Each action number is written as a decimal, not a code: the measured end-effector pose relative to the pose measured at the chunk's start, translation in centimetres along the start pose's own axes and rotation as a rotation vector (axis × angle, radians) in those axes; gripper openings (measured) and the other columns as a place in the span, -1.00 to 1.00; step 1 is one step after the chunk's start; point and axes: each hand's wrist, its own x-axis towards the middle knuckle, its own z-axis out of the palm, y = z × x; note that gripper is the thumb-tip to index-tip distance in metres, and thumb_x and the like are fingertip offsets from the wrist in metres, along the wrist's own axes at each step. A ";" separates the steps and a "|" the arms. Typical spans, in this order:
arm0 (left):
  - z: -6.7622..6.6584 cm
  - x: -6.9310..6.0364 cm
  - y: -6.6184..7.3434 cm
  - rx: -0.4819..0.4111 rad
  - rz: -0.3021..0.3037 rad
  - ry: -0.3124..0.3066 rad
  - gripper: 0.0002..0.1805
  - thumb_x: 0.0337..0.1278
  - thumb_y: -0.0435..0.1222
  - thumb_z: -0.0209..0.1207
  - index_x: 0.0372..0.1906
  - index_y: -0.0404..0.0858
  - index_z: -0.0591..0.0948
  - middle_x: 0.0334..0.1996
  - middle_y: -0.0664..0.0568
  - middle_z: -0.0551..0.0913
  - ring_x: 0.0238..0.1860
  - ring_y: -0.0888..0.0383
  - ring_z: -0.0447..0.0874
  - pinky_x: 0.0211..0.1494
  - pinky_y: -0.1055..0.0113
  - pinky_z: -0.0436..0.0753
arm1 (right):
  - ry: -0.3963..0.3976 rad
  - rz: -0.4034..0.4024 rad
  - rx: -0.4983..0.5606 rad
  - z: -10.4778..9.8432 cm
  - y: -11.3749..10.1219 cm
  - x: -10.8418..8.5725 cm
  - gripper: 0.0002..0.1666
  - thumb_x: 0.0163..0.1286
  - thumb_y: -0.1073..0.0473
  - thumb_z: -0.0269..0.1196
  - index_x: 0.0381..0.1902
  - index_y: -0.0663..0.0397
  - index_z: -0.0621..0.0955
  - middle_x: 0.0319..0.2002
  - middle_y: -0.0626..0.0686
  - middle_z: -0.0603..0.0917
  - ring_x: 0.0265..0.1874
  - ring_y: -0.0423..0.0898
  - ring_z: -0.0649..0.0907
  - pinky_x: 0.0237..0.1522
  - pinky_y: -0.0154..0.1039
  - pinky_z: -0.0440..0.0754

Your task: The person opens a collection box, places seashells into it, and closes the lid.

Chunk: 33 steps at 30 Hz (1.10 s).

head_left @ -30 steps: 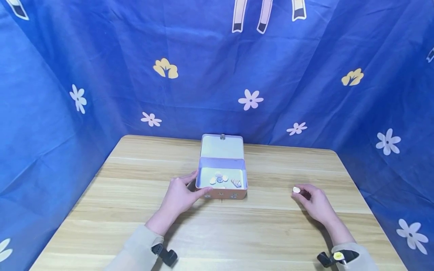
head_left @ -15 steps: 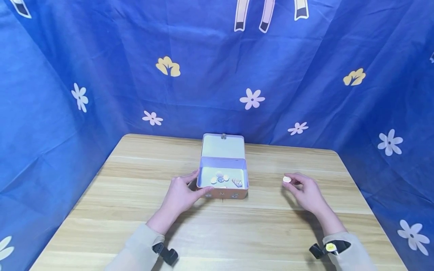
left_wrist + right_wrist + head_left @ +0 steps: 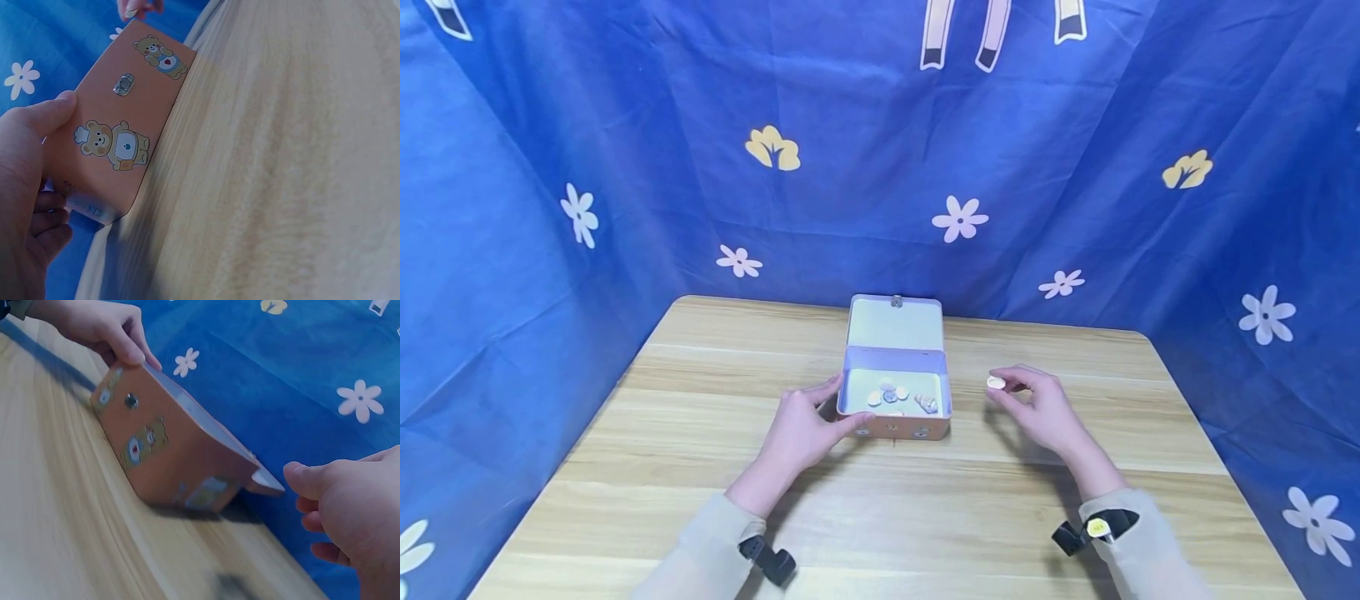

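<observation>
An orange tin box with bear pictures stands on the table, its pale lid tipped back. Several small shells lie on its floor, with a patterned, pointed shell at the right. My left hand grips the box's left front corner; the thumb lies on the front rim in the left wrist view, fingers along the side. To the right of the box, above the table, my right hand pinches a small white shell between thumb and fingers. In the right wrist view that shell is hidden.
The wooden table has rounded back corners. A blue curtain with flowers hangs close behind it and along both sides. A metal clasp sits on the box's front.
My right hand has moved left and away from me with the white shell, coming near the box's right side. The left hand keeps its grip on the box.
</observation>
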 end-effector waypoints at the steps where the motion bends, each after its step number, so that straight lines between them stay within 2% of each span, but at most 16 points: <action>1: 0.0 0.0 0.0 -0.003 -0.003 -0.003 0.05 -0.14 0.37 0.52 0.34 -0.29 0.63 0.27 -0.10 0.64 -0.56 0.19 0.48 -0.32 0.24 0.62 | -0.007 0.000 0.000 0.2 -0.3 0.3 -0.63 0.42 0.15 0.48 0.10 0.22 0.76 -0.14 -0.01 0.81 -0.14 0.00 0.75 -0.03 0.14 0.72; 5: -0.1 0.1 0.0 -0.010 -0.016 -0.015 0.08 -0.16 0.37 0.53 0.35 -0.30 0.61 0.28 -0.13 0.63 -0.78 0.25 0.09 -0.59 0.23 0.45 | -0.024 -0.008 0.024 1.0 -1.3 1.3 -0.62 0.42 0.14 0.48 0.11 0.22 0.76 -0.13 0.00 0.81 -0.13 0.00 0.75 0.02 0.08 0.71; 8: -0.1 0.1 0.1 -0.004 -0.017 -0.014 0.08 -0.16 0.36 0.53 0.36 -0.30 0.61 0.28 -0.15 0.63 -0.81 0.30 0.02 -0.60 0.27 0.44 | -0.034 -0.023 0.058 1.7 -2.1 2.2 -0.62 0.42 0.15 0.49 0.11 0.22 0.76 -0.11 0.03 0.81 -0.13 0.00 0.75 0.00 0.10 0.72; 20: -0.2 -0.1 0.3 -0.004 -0.027 -0.018 0.05 -0.13 0.34 0.54 0.35 -0.30 0.61 0.27 -0.14 0.63 -0.78 0.29 0.08 -0.57 0.24 0.45 | -0.117 -0.080 0.169 5.0 -4.5 4.6 -0.61 0.41 0.22 0.48 0.13 0.31 0.74 -0.15 0.02 0.81 -0.19 -0.06 0.76 -0.04 0.16 0.74; 28: -0.4 0.0 0.7 0.003 -0.021 -0.015 0.02 -0.11 0.32 0.54 0.34 -0.31 0.62 0.27 -0.15 0.63 -0.80 0.30 0.08 -0.58 0.25 0.45 | -0.131 -0.115 0.198 7.1 -5.9 5.6 -0.65 0.38 0.24 0.51 0.08 0.25 0.77 -0.16 -0.01 0.82 -0.21 -0.09 0.75 -0.05 0.07 0.75; 33: -0.4 -0.2 0.7 -0.008 -0.041 -0.030 0.04 -0.12 0.33 0.54 0.35 -0.30 0.61 0.28 -0.15 0.61 -0.77 0.25 0.16 -0.57 0.26 0.47 | -0.160 -0.089 0.203 7.9 -6.1 5.8 -0.69 0.38 0.24 0.50 0.06 0.19 0.79 -0.18 -0.05 0.81 -0.21 -0.12 0.75 -0.04 0.09 0.76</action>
